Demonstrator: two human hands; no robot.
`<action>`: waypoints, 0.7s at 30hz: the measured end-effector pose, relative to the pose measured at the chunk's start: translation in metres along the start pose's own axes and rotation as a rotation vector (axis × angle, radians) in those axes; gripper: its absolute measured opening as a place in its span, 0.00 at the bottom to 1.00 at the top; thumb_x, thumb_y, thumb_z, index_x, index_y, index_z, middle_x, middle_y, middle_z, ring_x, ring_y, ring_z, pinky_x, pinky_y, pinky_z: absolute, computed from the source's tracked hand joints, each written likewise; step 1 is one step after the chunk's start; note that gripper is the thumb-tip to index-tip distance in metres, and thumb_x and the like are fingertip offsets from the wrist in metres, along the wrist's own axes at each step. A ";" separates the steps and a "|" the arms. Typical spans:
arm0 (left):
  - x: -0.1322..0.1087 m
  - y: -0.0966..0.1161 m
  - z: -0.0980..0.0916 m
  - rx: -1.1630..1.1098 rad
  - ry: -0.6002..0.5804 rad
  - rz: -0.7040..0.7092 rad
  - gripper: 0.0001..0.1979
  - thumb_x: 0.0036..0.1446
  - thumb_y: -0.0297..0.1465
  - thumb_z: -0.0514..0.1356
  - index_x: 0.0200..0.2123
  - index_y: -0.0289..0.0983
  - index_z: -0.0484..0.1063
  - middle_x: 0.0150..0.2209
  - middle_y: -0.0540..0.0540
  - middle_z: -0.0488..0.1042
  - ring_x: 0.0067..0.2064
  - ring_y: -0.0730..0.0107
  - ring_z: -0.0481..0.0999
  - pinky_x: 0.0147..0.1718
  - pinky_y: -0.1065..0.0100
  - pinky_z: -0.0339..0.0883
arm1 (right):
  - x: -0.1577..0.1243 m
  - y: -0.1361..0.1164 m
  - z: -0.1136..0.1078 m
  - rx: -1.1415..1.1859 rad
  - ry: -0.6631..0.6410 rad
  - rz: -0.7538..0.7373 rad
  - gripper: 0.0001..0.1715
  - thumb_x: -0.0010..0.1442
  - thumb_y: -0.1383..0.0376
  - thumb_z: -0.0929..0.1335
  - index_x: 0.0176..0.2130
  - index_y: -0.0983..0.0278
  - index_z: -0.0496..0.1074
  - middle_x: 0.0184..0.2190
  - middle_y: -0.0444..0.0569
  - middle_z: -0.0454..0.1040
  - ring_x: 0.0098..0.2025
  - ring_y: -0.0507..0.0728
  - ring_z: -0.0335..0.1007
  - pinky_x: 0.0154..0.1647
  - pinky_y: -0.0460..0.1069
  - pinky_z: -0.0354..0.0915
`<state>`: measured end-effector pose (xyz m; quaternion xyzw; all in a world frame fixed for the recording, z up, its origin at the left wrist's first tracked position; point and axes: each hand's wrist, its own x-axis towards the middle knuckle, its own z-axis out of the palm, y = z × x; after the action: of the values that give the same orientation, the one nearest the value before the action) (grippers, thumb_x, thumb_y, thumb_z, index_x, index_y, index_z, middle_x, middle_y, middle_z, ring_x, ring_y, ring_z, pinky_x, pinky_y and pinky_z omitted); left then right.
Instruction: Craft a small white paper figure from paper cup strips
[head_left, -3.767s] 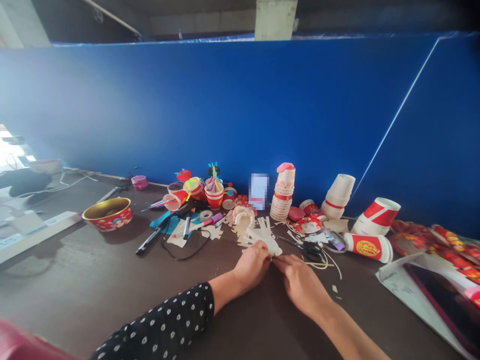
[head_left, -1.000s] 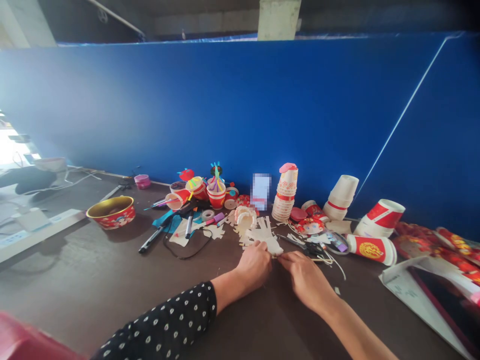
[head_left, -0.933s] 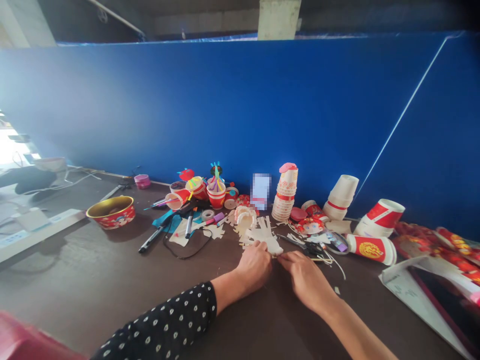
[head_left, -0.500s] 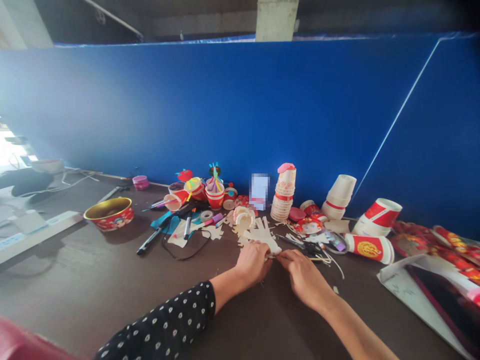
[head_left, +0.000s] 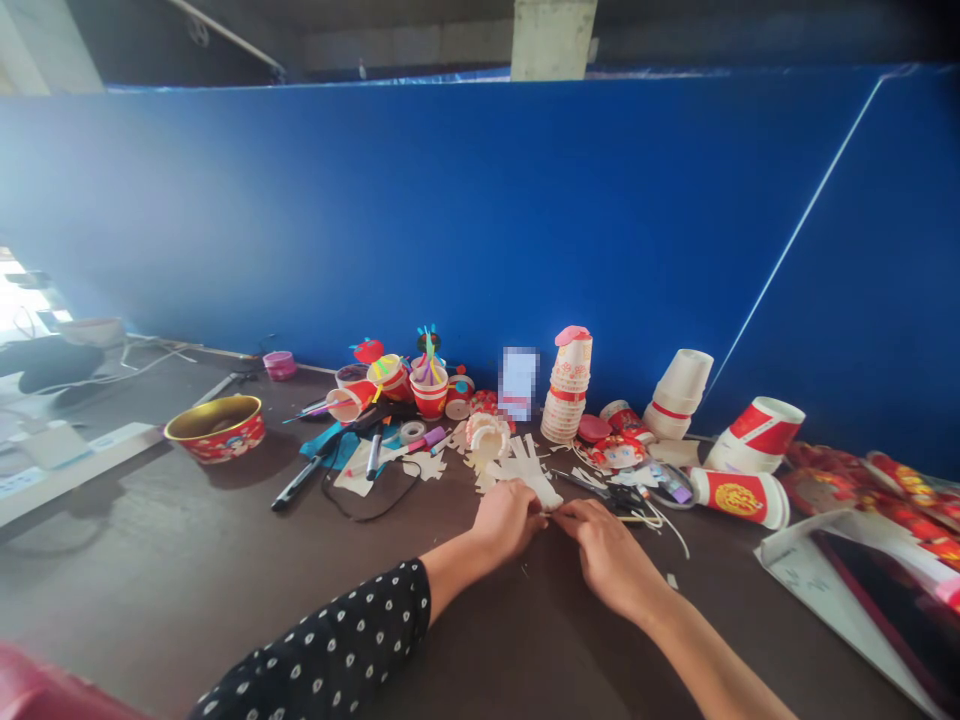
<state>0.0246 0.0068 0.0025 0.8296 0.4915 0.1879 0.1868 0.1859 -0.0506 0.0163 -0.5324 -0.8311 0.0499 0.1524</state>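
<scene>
A white paper cup (head_left: 529,466), its side cut into strips that fan out away from me, is between my hands in the middle of the table. My left hand (head_left: 510,522) is closed on the cup from the left, with the thumb at its near edge. My right hand (head_left: 600,545) pinches that same near edge from the right, fingertips almost meeting the left ones. The fingers partly hide the cup's base. Just beyond the strips lies a curled white cut piece (head_left: 487,438) among paper scraps. Scissors (head_left: 589,484) rest to the right of the cup.
A gold-lined bowl (head_left: 217,428) and a power strip (head_left: 82,470) are at left. Markers (head_left: 375,452), tape (head_left: 412,432) and decorated cups (head_left: 430,392) lie behind. Stacked cups (head_left: 566,400) stand near the blue partition (head_left: 450,220). A dark tablet-like object (head_left: 892,600) is at right.
My left hand has shifted very slightly at the cup's near edge, its fingers moving a little. The right hand and the cup stay almost where they were.
</scene>
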 end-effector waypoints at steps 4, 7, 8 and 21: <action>0.000 -0.002 0.001 0.012 0.016 0.039 0.07 0.53 0.32 0.59 0.32 0.36 0.76 0.35 0.44 0.75 0.39 0.62 0.73 0.40 0.66 0.66 | 0.000 0.001 0.001 0.035 0.008 0.001 0.26 0.54 0.77 0.56 0.45 0.63 0.73 0.41 0.51 0.72 0.46 0.56 0.62 0.48 0.49 0.58; 0.000 -0.003 0.001 -0.013 0.017 0.087 0.08 0.54 0.30 0.58 0.31 0.36 0.77 0.35 0.44 0.75 0.39 0.64 0.73 0.40 0.67 0.66 | 0.000 0.002 0.001 0.052 0.009 0.003 0.28 0.53 0.77 0.56 0.47 0.62 0.72 0.41 0.51 0.72 0.46 0.56 0.62 0.49 0.50 0.58; 0.000 -0.004 0.002 -0.019 0.025 0.103 0.08 0.54 0.30 0.58 0.30 0.36 0.77 0.34 0.45 0.75 0.39 0.64 0.73 0.40 0.68 0.66 | 0.000 0.003 0.001 0.055 0.009 0.002 0.29 0.52 0.77 0.56 0.48 0.62 0.72 0.42 0.51 0.72 0.46 0.56 0.62 0.49 0.50 0.58; 0.001 -0.010 0.006 -0.023 0.074 0.180 0.06 0.53 0.28 0.59 0.29 0.37 0.77 0.34 0.48 0.75 0.38 0.67 0.73 0.39 0.71 0.65 | 0.002 0.012 0.008 0.158 0.113 -0.010 0.24 0.55 0.74 0.58 0.47 0.63 0.73 0.43 0.51 0.74 0.47 0.56 0.65 0.50 0.51 0.60</action>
<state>0.0206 0.0117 -0.0071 0.8608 0.4192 0.2400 0.1605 0.1928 -0.0428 0.0060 -0.5168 -0.8172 0.0843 0.2409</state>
